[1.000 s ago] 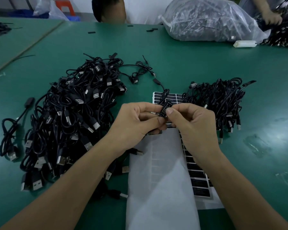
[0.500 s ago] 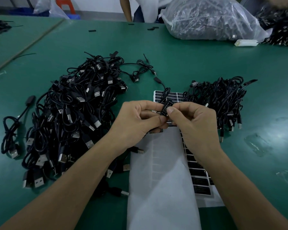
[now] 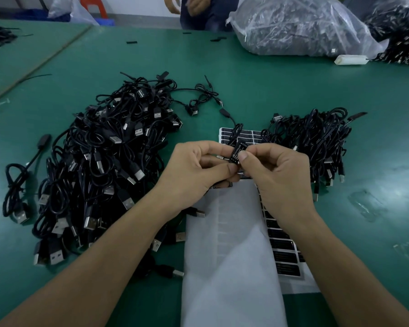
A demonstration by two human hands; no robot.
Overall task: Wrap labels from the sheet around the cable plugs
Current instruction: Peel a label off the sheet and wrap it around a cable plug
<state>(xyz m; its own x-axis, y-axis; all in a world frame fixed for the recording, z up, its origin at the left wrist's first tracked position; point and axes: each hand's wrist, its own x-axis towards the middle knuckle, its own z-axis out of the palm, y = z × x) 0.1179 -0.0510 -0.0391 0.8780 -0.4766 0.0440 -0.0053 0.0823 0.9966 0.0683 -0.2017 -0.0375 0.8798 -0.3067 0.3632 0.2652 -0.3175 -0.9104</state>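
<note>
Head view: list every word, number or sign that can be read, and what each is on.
"LED CONTROLLER": white print on the small black label pinched between the left hand and the right hand.
Rows of black labels on the white backing sheet: print too small to read.
Labelled black plug on the right-hand cable pile: white print blurred, unreadable.

A black printed label [image 3: 237,154] wraps the plug [image 3: 220,157], raised over the partly stripped label sheet [image 3: 302,285].
</note>
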